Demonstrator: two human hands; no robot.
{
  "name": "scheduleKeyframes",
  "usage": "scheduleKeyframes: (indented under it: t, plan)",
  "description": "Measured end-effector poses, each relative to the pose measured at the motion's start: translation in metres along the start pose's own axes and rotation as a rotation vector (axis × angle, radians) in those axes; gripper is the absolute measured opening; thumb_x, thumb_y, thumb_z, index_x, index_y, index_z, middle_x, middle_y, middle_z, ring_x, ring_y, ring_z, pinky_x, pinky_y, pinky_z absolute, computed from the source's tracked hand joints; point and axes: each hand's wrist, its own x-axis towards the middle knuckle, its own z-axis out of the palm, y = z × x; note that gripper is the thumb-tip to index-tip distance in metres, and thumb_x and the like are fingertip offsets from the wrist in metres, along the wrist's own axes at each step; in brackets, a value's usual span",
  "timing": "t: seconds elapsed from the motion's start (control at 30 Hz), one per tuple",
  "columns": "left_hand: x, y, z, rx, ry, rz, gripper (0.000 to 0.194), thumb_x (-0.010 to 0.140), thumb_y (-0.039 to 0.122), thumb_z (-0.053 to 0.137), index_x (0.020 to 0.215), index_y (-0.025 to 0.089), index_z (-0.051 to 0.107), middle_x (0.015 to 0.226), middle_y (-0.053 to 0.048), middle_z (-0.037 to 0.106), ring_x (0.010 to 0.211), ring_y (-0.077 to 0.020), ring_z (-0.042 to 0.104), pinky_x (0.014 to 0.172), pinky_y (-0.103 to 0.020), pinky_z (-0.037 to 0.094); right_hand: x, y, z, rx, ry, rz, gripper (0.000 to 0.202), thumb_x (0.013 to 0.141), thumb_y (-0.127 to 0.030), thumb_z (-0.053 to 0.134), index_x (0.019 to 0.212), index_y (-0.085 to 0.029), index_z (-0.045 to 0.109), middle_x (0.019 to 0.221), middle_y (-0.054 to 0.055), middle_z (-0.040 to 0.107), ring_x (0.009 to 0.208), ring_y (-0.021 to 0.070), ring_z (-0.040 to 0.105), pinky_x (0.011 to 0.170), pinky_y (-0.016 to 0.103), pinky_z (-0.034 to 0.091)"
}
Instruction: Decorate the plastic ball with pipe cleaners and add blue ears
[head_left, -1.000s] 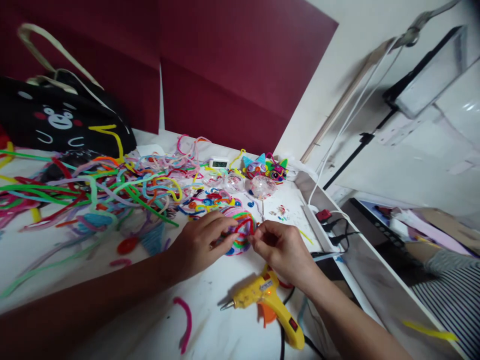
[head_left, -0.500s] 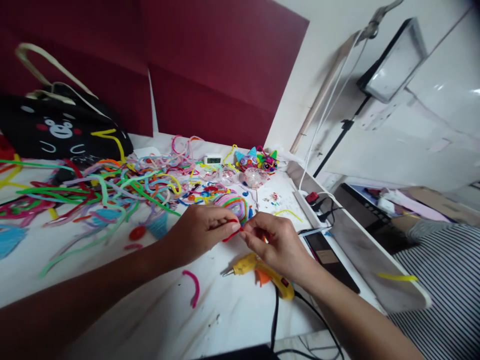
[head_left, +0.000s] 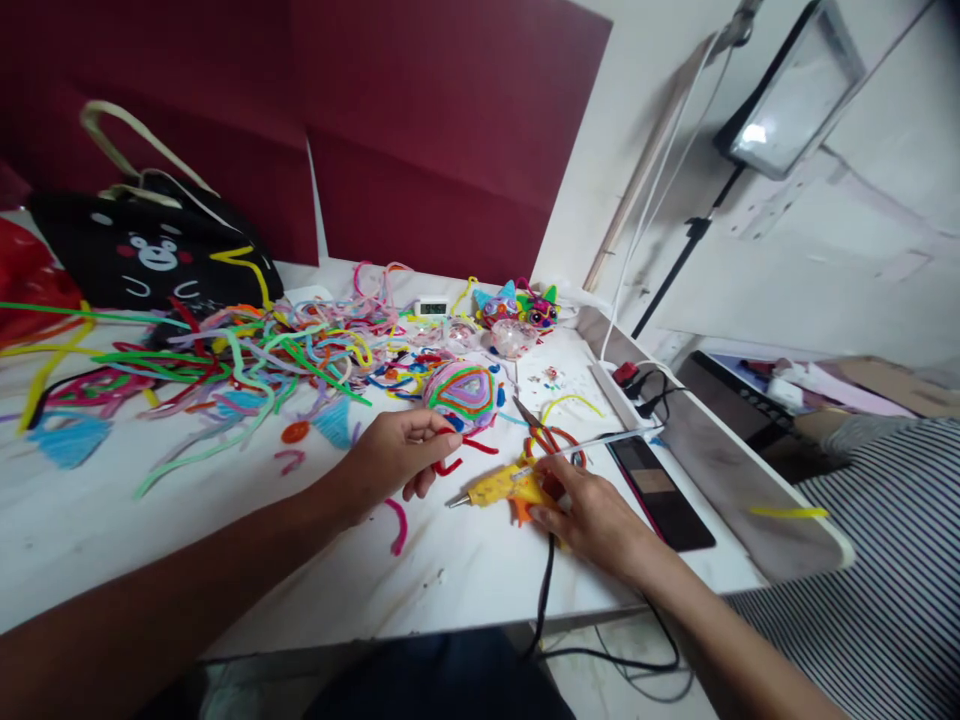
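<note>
Between the thumb and fingers of my left hand (head_left: 416, 450) is a short red pipe cleaner piece (head_left: 450, 467). My right hand (head_left: 589, 510) is wrapped round the back part of a yellow glue gun (head_left: 510, 485), whose metal tip points left. Beneath the gun is a small orange piece (head_left: 521, 512). Orange-handled scissors (head_left: 551, 440) lie just behind the gun. A round item coiled in colourful stripes (head_left: 463, 396) rests beyond my left fingers. A curved magenta piece (head_left: 398, 527) lies on the table in front of my left hand.
Tangled pipe cleaners (head_left: 247, 360) spread over the left side, before a black bag (head_left: 157, 255). Two decorated cat-like faces (head_left: 517, 305) sit at the back. A phone (head_left: 664, 495) and a power strip (head_left: 626, 375) are at the right, beside a striped garment (head_left: 885, 540).
My right hand has left the red piece at my left fingers and moved down right onto the glue gun. The view has shifted, showing the scissors and the striped round item more fully.
</note>
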Motion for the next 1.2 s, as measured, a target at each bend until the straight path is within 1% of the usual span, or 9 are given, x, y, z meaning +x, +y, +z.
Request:
scheduleKeyframes:
  t: [0.1, 0.27, 0.4, 0.5, 0.67, 0.77, 0.83, 1.0, 1.2]
  plan:
    - [0.001, -0.006, 0.002, -0.030, 0.021, -0.002, 0.024, 0.077, 0.038, 0.065, 0.080, 0.015, 0.060, 0.042, 0.006, 0.051, 0.033, -0.0063, 0.043, 0.032, -0.014, 0.031, -0.002, 0.002, -0.007, 0.062, 0.035, 0.006, 0.041, 0.083, -0.025, 0.057, 0.123, -0.016, 0.050, 0.096, 0.008, 0.068, 0.077, 0.0182, 0.064, 0.066, 0.028, 0.047]
    - [0.003, -0.017, -0.003, -0.030, -0.004, 0.000, 0.025, 0.077, 0.038, 0.066, 0.085, 0.014, 0.063, 0.044, 0.006, 0.053, 0.034, -0.0064, 0.045, 0.034, -0.014, 0.033, -0.003, 0.015, -0.021, -0.119, 0.175, 0.009, 0.019, 0.086, -0.016, 0.049, 0.097, -0.016, 0.064, 0.098, 0.010, 0.068, 0.083, 0.0197, 0.064, 0.073, 0.031, 0.047]
    - [0.004, -0.025, -0.008, -0.059, 0.033, 0.027, 0.024, 0.077, 0.036, 0.067, 0.087, 0.015, 0.064, 0.046, 0.006, 0.053, 0.035, -0.0060, 0.045, 0.034, -0.015, 0.035, -0.007, 0.019, -0.017, -0.083, 0.132, -0.035, 0.023, 0.083, -0.010, 0.050, 0.098, -0.017, 0.065, 0.101, 0.009, 0.067, 0.089, 0.0196, 0.064, 0.079, 0.031, 0.048]
    - [0.005, -0.026, -0.010, -0.100, 0.076, 0.035, 0.021, 0.075, 0.034, 0.068, 0.083, 0.015, 0.064, 0.048, 0.006, 0.052, 0.036, -0.0053, 0.044, 0.034, -0.014, 0.034, -0.010, 0.012, -0.011, 0.008, 0.076, -0.094, 0.021, 0.087, -0.015, 0.050, 0.103, -0.017, 0.064, 0.104, 0.010, 0.066, 0.096, 0.0199, 0.062, 0.085, 0.032, 0.047]
    - [0.006, -0.025, -0.011, -0.112, 0.075, 0.040, 0.022, 0.075, 0.035, 0.067, 0.080, 0.015, 0.063, 0.049, 0.005, 0.054, 0.036, -0.0057, 0.045, 0.034, -0.015, 0.034, -0.008, -0.003, -0.010, 0.008, -0.046, -0.043, 0.022, 0.087, -0.038, 0.058, 0.092, -0.017, 0.063, 0.089, 0.007, 0.064, 0.076, 0.0173, 0.058, 0.066, 0.028, 0.043]
    - [0.006, -0.026, -0.012, -0.092, 0.059, 0.031, 0.023, 0.075, 0.037, 0.066, 0.080, 0.015, 0.062, 0.050, 0.004, 0.056, 0.036, -0.0061, 0.046, 0.034, -0.015, 0.035, -0.005, -0.003, -0.006, -0.029, -0.108, 0.009, 0.018, 0.083, -0.036, 0.060, 0.079, -0.018, 0.057, 0.076, 0.002, 0.061, 0.064, 0.0140, 0.052, 0.056, 0.025, 0.035]
    - [0.006, -0.025, -0.013, -0.094, 0.058, 0.031, 0.023, 0.074, 0.036, 0.066, 0.079, 0.015, 0.062, 0.050, 0.004, 0.057, 0.036, -0.0064, 0.047, 0.034, -0.016, 0.036, -0.004, 0.000, -0.003, -0.003, -0.139, 0.051, 0.015, 0.085, -0.033, 0.057, 0.080, -0.019, 0.054, 0.070, 0.000, 0.058, 0.058, 0.0125, 0.049, 0.053, 0.025, 0.031]
    - [0.005, -0.022, -0.013, -0.129, 0.059, 0.028, 0.023, 0.073, 0.036, 0.066, 0.079, 0.014, 0.061, 0.050, 0.005, 0.056, 0.035, -0.0067, 0.046, 0.033, -0.017, 0.035, -0.007, 0.006, -0.002, 0.150, -0.100, 0.105, 0.018, 0.087, -0.033, 0.052, 0.095, -0.017, 0.055, 0.077, 0.002, 0.061, 0.064, 0.0145, 0.052, 0.057, 0.026, 0.036]
    - [0.004, -0.022, -0.013, -0.174, 0.113, 0.040, 0.021, 0.074, 0.035, 0.065, 0.077, 0.015, 0.059, 0.047, 0.006, 0.051, 0.036, -0.0059, 0.043, 0.034, -0.015, 0.034, -0.009, 0.006, -0.004, 0.276, -0.006, 0.068, 0.020, 0.088, -0.033, 0.051, 0.098, -0.017, 0.057, 0.083, 0.003, 0.063, 0.067, 0.0140, 0.053, 0.059, 0.025, 0.040]
